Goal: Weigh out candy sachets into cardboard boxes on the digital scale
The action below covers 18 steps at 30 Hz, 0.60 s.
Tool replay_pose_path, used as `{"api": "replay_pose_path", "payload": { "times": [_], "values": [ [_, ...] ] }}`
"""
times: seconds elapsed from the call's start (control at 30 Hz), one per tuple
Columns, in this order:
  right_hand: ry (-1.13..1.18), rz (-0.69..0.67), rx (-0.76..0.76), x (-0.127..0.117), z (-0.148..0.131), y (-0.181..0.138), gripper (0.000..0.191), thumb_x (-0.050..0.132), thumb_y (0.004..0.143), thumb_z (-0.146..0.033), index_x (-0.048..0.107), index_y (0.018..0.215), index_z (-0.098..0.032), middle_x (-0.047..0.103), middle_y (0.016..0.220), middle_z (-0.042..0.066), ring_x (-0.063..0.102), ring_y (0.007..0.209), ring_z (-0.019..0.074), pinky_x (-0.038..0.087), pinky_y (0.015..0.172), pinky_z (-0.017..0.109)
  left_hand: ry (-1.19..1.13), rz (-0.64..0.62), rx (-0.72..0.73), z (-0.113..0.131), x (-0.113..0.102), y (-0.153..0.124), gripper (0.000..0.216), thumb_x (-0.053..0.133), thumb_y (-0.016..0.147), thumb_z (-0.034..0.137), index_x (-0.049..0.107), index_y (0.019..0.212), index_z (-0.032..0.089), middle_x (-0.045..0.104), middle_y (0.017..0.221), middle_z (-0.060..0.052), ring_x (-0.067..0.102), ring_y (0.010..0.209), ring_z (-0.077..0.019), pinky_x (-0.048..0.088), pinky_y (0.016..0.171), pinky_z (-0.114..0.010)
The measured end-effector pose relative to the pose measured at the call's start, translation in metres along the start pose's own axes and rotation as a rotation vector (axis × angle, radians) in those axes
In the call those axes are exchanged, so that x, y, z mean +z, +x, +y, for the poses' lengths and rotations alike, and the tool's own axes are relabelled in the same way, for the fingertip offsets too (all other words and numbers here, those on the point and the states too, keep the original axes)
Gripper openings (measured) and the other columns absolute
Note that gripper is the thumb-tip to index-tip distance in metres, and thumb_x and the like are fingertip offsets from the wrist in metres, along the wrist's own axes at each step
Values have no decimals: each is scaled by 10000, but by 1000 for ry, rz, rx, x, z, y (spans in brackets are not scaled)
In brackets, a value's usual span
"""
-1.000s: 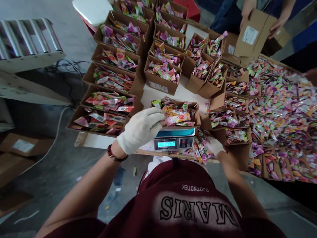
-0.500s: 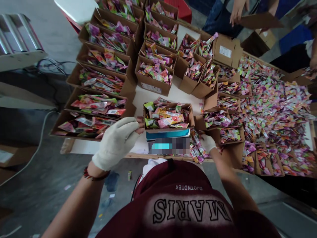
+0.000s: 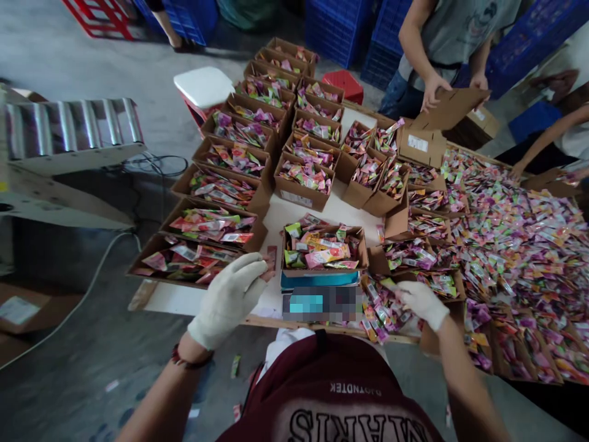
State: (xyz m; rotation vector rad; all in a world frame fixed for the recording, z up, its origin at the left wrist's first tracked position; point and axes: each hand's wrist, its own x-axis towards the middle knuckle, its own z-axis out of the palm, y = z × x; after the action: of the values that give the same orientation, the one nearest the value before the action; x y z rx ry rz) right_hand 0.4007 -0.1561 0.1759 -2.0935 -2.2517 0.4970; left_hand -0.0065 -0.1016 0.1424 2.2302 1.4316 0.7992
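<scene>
An open cardboard box [image 3: 324,271] filled with small colourful packets [image 3: 326,245] sits on a scale with a blue top [image 3: 317,280] and a lit display [image 3: 306,303]. My left hand [image 3: 234,285], in a white glove with bare fingertips, is held just left of this box, its fingers stretched out and slightly curved. Over a loose pile of packets [image 3: 380,313] right of the scale is my gloved right hand [image 3: 421,302]. Its fingertips pinch a small packet [image 3: 389,283] with a green end. The fingers partly hide it.
Rows of packet-filled boxes [image 3: 221,184] stand on the left and at the back. A large heap of packets [image 3: 506,215] covers the right side. Across the table, a person holds a cardboard piece [image 3: 453,109]. A roller conveyor [image 3: 73,126] and a white-topped stool [image 3: 202,83] stand at left.
The view has tilted up, showing more of the background. My right hand has lifted and moved right from the loose pile, a packet at its fingertips. My left hand stays beside the box.
</scene>
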Motion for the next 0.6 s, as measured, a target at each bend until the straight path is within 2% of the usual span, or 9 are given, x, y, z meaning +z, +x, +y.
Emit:
{"api": "replay_pose_path", "payload": {
  "times": [0.1, 0.2, 0.33, 0.43, 0.6],
  "values": [
    [30, 35, -89, -10, -5, 8, 292, 595, 1014, -381, 657, 1234, -199, 651, 1260, 90, 654, 1050, 181, 578, 916, 380, -2, 1, -3, 6, 3, 6, 256, 497, 965, 310, 718, 934, 186, 711, 1110, -102, 688, 968, -206, 556, 874, -301],
    [48, 80, -147, -10, -18, 30, 343, 610, 1004, -393, 634, 1283, -195, 628, 1309, 98, 639, 1120, 209, 559, 967, 426, -10, 10, 12, 11, 5, 12, 246, 508, 965, 314, 717, 935, 189, 704, 1142, -101, 687, 998, -209, 551, 883, -301],
    [53, 113, -140, -6, -23, 47, 406, 626, 993, -404, 601, 1334, -185, 601, 1349, 106, 625, 1160, 234, 550, 983, 460, -22, 18, 12, 12, 0, 9, 225, 510, 967, 293, 706, 928, 190, 704, 1129, -96, 683, 1018, -207, 547, 902, -306],
    [52, 69, -66, 5, -15, 35, 366, 615, 1001, -396, 616, 1306, -193, 615, 1322, 100, 635, 1130, 217, 559, 966, 436, -21, 46, -31, 8, -7, -3, 211, 515, 962, 286, 683, 885, 185, 703, 1089, -93, 682, 1008, -205, 545, 903, -302],
    [35, -86, 114, 42, -9, -16, 362, 624, 996, -395, 627, 1288, -181, 630, 1282, 90, 647, 1104, 215, 563, 947, 421, -9, 105, -74, 4, -13, -12, 161, 574, 935, 282, 676, 867, 177, 710, 1050, -88, 681, 952, -188, 549, 870, -289]
  ]
}}
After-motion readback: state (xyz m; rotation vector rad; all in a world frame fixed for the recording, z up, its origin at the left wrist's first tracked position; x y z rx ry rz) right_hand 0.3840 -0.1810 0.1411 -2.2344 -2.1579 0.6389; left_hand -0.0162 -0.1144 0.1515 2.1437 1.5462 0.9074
